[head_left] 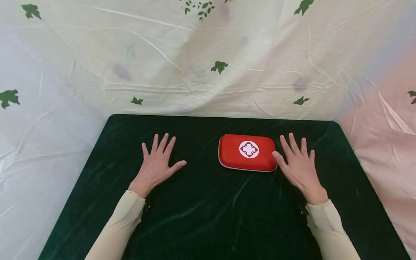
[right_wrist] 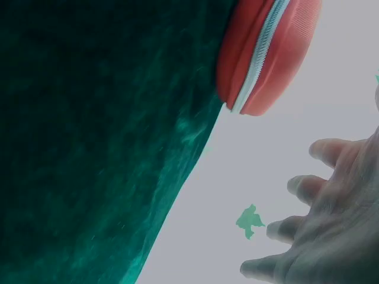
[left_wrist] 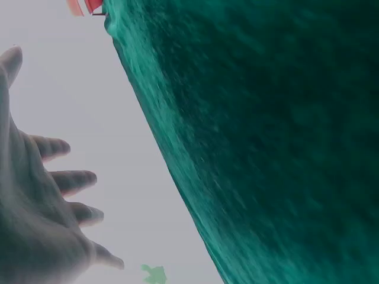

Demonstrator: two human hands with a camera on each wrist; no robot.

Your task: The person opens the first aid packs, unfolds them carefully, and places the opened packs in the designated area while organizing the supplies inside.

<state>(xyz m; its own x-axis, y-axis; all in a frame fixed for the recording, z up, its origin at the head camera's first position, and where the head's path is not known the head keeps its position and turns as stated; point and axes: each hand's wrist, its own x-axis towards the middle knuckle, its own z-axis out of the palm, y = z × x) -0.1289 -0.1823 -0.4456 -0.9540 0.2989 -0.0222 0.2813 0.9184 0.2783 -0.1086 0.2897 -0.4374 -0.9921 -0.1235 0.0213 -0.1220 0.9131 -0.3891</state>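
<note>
A red first-aid case with a white round cross emblem lies flat on the dark green cloth, right of the middle in the head view. Its pale zipper runs along the side in the right wrist view. Just right of the case, my right hand is spread palm down, its thumb tip overlapping the case's right edge in the head view. My left hand is spread too, well to the left of the case, and holds nothing. Only a sliver of the case shows in the left wrist view.
A green velvet cloth covers the table, with its far edge close behind the case. Pale curtains with green leaf prints hang behind and at both sides, pinkish on the right.
</note>
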